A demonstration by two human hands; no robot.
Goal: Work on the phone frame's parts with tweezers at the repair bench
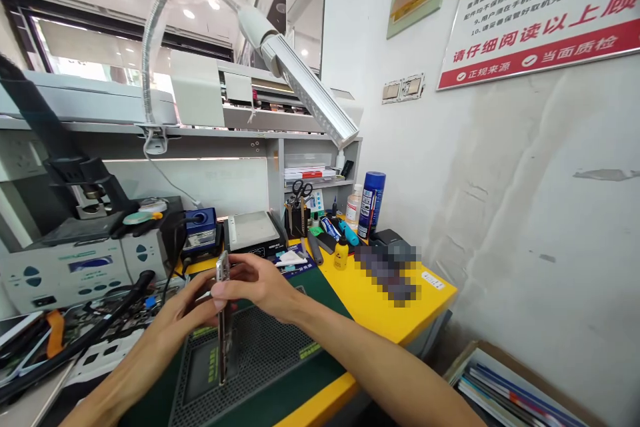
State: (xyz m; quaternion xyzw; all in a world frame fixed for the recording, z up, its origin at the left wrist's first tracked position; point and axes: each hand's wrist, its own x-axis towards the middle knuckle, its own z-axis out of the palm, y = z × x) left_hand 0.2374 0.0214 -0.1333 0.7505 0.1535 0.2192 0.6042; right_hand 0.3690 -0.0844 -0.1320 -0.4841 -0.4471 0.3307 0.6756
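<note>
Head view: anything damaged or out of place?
Yes, right side. The wall is stained, with chipped paint, and the switch panel seems to lack its outer frame. The phone is edge-on, so I can't judge damage there.

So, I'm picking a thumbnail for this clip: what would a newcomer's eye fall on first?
Probably the silvery lamp arching across the upper middle of the view. Next, left of centre and low, the slim phone-like device, upright in the grip of the left hand and right hand over a dark perforated mat. The red-and-white sign at upper right and bright yellow tabletop right of the mat also stand out.
</note>
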